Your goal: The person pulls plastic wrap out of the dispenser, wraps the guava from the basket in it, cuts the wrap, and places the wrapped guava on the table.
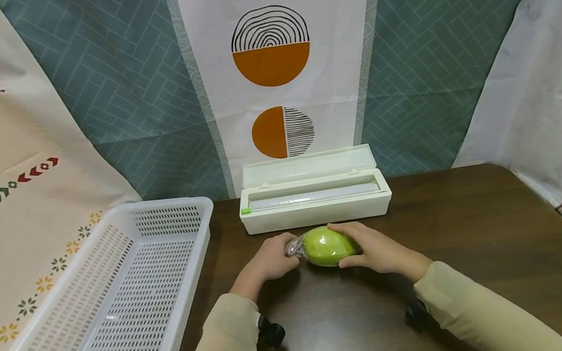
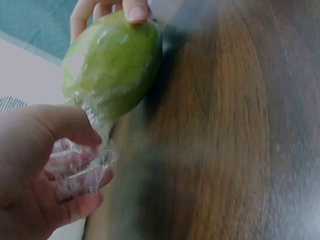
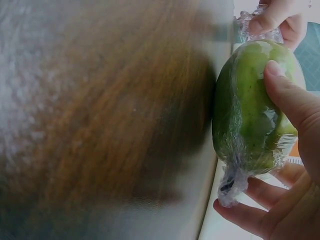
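Observation:
A green mango (image 1: 327, 246) wrapped in clear cling film is held between both hands above the dark wooden table. My left hand (image 1: 273, 257) grips the gathered film (image 2: 80, 165) at the mango's left end, crumpled between thumb and fingers. On the other end, my right hand (image 1: 377, 247) holds the mango itself, the thumb laid along its side in the right wrist view. A short twisted tail of film (image 3: 232, 185) sticks out beside the right fingers.
Behind the hands stands a white cling film dispenser (image 1: 317, 213), lid raised, with a roll (image 1: 314, 196) inside. To the left lies a white perforated plastic basket (image 1: 174, 334). Cloths with patterns hang behind the table (image 1: 483, 231).

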A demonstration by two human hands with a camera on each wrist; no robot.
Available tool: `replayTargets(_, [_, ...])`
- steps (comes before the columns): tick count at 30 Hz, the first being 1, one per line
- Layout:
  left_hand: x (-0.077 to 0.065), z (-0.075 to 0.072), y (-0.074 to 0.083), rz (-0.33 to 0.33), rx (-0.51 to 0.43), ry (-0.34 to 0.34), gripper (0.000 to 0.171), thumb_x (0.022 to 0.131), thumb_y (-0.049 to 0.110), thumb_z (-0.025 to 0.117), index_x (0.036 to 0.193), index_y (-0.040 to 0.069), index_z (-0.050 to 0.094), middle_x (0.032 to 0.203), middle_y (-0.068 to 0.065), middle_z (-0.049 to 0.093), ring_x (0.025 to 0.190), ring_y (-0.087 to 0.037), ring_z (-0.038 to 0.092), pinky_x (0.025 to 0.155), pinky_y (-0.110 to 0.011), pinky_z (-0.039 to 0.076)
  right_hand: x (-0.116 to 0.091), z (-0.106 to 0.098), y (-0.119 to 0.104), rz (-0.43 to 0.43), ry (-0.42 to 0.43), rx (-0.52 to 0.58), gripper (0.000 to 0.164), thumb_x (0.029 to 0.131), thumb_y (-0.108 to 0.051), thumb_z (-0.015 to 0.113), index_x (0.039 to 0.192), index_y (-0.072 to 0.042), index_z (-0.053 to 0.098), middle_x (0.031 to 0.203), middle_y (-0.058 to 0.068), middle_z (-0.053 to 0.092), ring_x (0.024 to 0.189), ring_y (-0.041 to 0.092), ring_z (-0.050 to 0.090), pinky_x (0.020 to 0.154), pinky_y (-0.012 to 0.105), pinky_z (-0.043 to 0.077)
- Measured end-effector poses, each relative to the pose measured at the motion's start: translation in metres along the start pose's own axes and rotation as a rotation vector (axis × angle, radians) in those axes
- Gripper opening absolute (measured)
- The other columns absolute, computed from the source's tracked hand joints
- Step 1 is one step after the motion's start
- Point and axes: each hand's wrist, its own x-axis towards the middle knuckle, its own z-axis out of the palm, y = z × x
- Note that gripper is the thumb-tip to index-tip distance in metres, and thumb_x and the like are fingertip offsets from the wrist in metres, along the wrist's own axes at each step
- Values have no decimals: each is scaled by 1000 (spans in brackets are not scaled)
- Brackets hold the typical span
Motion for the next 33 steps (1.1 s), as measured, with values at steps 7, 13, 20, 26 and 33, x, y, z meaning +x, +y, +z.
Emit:
replayTargets(7, [-6, 2, -10, -30, -286, 33, 34, 77, 6, 64, 111, 2, 61, 99, -7, 62, 81, -14, 53, 70, -27, 47, -1, 1, -1, -1, 3, -15, 78, 79, -34, 74, 144, -14, 37, 138, 14, 46, 124, 29, 47, 101, 49, 41])
replayTargets(13, [-8, 3, -15, -61, -616, -6, 47, 78, -4, 60, 125, -2, 51, 106, -20, 58, 77, -18, 63, 65, -34, 56, -2, 1, -1, 2, -1, -11, 78, 80, -36, 73, 145, -16, 36, 137, 14, 45, 123, 30, 48, 100, 49, 42])
replayTargets(20, [-9, 1, -14, -145, -696, 16, 46, 88, 18, 65, 131, 7, 53, 116, -15, 58, 87, -26, 65, 68, -33, 56, -3, 1, -1, 5, -2, -15, 78, 80, -36, 73, 145, -16, 35, 137, 15, 45, 122, 30, 49, 99, 50, 43])
replayTargets(26, [-6, 6, -11, -139, -638, 81, 42, 87, 23, 68, 126, 8, 61, 98, -13, 68, 76, -19, 64, 57, -28, 49, -3, 0, -1, -1, -1, 4, 78, 80, -34, 73, 145, -15, 35, 136, 15, 45, 122, 30, 49, 99, 49, 42])
replayTargets(33, [-5, 12, -7, -154, -596, 208, 20, 85, 12, 69, 103, 4, 72, 84, -9, 70, 64, -12, 60, 51, -27, 48, -3, 0, -2, -11, 6, -3, 78, 80, -35, 73, 145, -16, 35, 136, 15, 46, 121, 30, 49, 98, 49, 43])
